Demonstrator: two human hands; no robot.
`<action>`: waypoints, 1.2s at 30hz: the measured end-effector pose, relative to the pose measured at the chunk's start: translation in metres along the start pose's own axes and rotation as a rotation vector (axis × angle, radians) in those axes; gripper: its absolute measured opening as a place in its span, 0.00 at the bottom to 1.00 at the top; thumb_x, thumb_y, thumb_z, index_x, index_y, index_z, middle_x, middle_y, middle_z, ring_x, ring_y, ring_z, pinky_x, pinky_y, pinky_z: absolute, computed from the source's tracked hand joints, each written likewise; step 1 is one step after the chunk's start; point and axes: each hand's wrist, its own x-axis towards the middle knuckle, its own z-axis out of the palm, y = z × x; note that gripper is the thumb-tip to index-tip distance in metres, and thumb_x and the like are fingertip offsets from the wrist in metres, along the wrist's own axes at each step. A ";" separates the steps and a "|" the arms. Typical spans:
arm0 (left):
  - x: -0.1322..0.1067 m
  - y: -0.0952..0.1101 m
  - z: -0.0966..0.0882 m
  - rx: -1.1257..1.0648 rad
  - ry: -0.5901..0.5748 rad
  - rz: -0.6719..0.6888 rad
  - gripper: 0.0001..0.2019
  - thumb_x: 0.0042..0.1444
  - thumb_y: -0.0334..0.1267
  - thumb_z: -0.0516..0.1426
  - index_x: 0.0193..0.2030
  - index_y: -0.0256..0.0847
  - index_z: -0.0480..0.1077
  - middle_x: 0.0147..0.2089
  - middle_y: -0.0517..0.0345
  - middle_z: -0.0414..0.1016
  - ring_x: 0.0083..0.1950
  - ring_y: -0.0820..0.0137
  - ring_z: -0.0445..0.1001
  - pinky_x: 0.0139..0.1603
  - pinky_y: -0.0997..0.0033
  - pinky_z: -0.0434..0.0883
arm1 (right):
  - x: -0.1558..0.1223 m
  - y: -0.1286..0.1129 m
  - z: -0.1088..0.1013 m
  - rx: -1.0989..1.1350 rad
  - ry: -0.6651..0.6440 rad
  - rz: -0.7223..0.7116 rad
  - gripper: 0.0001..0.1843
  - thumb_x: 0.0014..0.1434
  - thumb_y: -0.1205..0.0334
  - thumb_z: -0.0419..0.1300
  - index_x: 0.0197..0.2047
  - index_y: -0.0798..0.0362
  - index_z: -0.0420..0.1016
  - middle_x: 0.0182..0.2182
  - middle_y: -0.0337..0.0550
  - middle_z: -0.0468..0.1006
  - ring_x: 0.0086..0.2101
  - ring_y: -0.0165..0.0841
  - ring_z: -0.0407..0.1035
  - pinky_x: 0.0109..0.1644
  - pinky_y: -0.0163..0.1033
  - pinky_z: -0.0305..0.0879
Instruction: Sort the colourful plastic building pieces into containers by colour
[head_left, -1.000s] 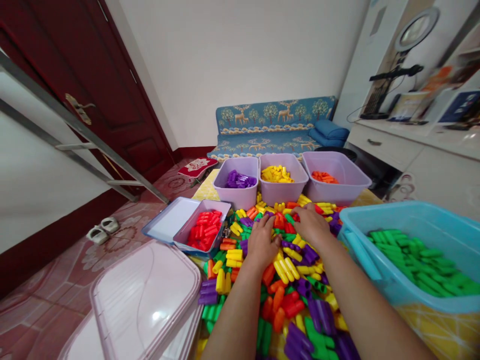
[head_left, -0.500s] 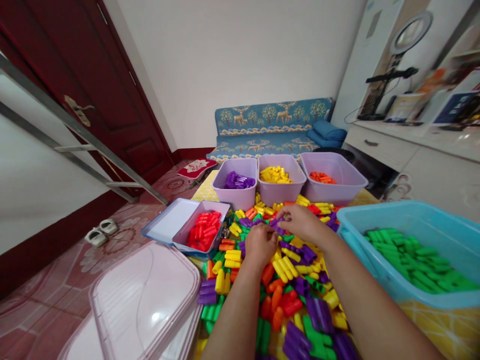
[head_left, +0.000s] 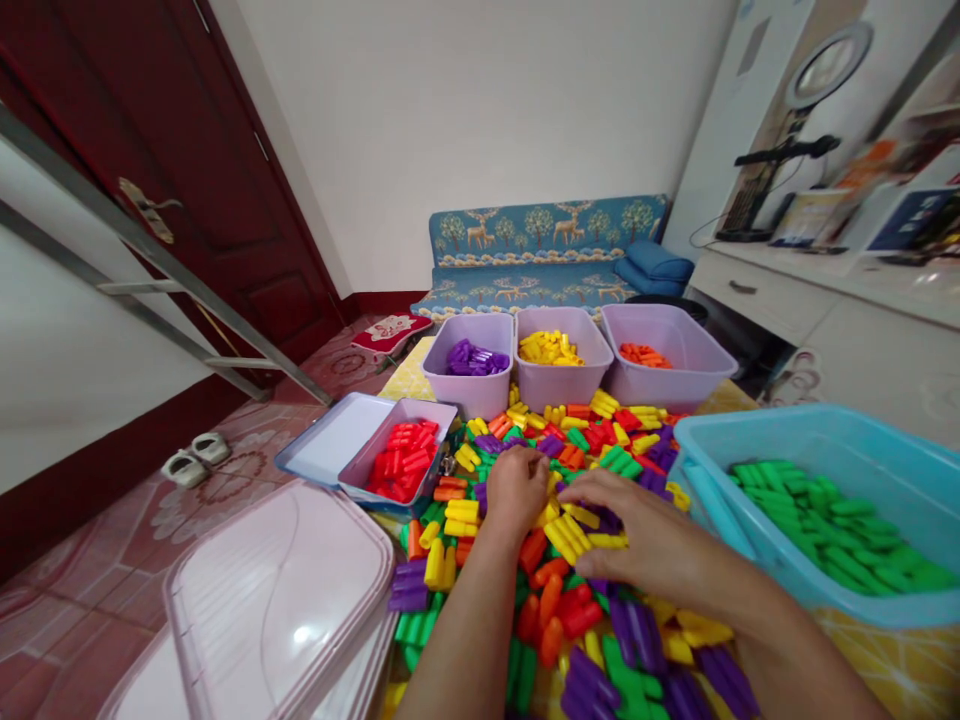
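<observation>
A heap of loose plastic tube-shaped building pieces in red, orange, yellow, green and purple covers the table. My left hand [head_left: 517,487] rests in the middle of it with fingers curled inward; whatever lies in them is hidden. Just to its right, my right hand [head_left: 637,525] hovers low over the heap, palm down, thumb and fingers apart. Between the thumb and fingers of that hand lies a yellow ribbed piece [head_left: 568,540]. Purple pieces [head_left: 637,632] and orange pieces [head_left: 551,595] lie nearer to me.
Three lilac bins stand behind the heap, holding purple pieces [head_left: 476,358], yellow pieces [head_left: 553,349] and orange pieces [head_left: 643,356]. Red pieces [head_left: 405,460] fill a box at left, beside stacked clear lids [head_left: 277,590]. A blue tub [head_left: 720,430] with green pieces stands at right.
My right hand has moved back toward me and lower, its fingers opening away from a purple piece near my left hand. My left hand stays nearly in place.
</observation>
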 end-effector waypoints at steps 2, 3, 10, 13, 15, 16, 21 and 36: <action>0.001 0.000 -0.001 -0.066 0.047 -0.017 0.16 0.60 0.40 0.49 0.32 0.38 0.76 0.30 0.54 0.77 0.32 0.70 0.72 0.35 0.73 0.64 | -0.007 0.001 0.007 -0.123 -0.075 -0.037 0.36 0.38 0.58 0.71 0.54 0.39 0.72 0.58 0.43 0.67 0.55 0.47 0.62 0.58 0.49 0.59; 0.001 -0.001 -0.001 -0.114 0.074 -0.030 0.18 0.62 0.40 0.47 0.31 0.37 0.75 0.29 0.54 0.76 0.32 0.70 0.72 0.35 0.73 0.64 | -0.006 0.002 0.011 -0.181 -0.083 -0.035 0.37 0.39 0.58 0.70 0.55 0.38 0.70 0.59 0.44 0.65 0.57 0.47 0.60 0.59 0.50 0.57; 0.002 -0.002 -0.005 -0.331 0.131 -0.071 0.21 0.64 0.45 0.44 0.35 0.37 0.75 0.32 0.55 0.77 0.35 0.68 0.75 0.37 0.73 0.68 | 0.058 0.021 0.032 -0.342 0.171 0.083 0.29 0.52 0.68 0.59 0.59 0.48 0.66 0.53 0.49 0.69 0.51 0.41 0.66 0.55 0.43 0.61; 0.002 -0.001 -0.003 -0.348 0.112 -0.017 0.17 0.62 0.43 0.48 0.39 0.37 0.75 0.37 0.55 0.79 0.38 0.68 0.75 0.41 0.72 0.69 | 0.075 0.026 0.036 -0.308 0.263 0.175 0.28 0.52 0.65 0.60 0.58 0.47 0.66 0.51 0.49 0.71 0.47 0.41 0.70 0.48 0.42 0.65; 0.003 -0.001 0.000 -0.354 0.104 0.005 0.14 0.58 0.41 0.53 0.43 0.37 0.75 0.42 0.53 0.79 0.42 0.67 0.76 0.45 0.70 0.70 | 0.077 0.030 0.037 -0.283 0.324 0.221 0.26 0.53 0.62 0.61 0.57 0.47 0.68 0.49 0.49 0.74 0.44 0.41 0.71 0.45 0.42 0.65; 0.003 -0.001 0.002 -0.351 0.101 0.011 0.14 0.55 0.41 0.56 0.45 0.37 0.74 0.44 0.52 0.79 0.43 0.67 0.76 0.47 0.69 0.70 | 0.077 0.032 0.037 -0.277 0.352 0.237 0.25 0.53 0.61 0.61 0.55 0.47 0.69 0.47 0.48 0.75 0.43 0.41 0.72 0.44 0.41 0.65; 0.002 0.001 0.004 -0.345 0.104 0.007 0.14 0.53 0.37 0.58 0.45 0.38 0.74 0.43 0.52 0.79 0.44 0.67 0.76 0.47 0.69 0.71 | 0.071 0.041 0.032 -0.286 0.420 0.122 0.10 0.50 0.59 0.62 0.36 0.51 0.78 0.39 0.46 0.78 0.42 0.40 0.70 0.45 0.41 0.64; 0.001 -0.006 0.001 -0.309 0.202 -0.096 0.11 0.57 0.35 0.53 0.40 0.39 0.76 0.38 0.55 0.80 0.40 0.68 0.77 0.43 0.70 0.70 | 0.057 0.016 -0.019 -0.104 0.065 0.028 0.09 0.44 0.55 0.66 0.22 0.52 0.77 0.19 0.38 0.74 0.24 0.33 0.68 0.26 0.34 0.57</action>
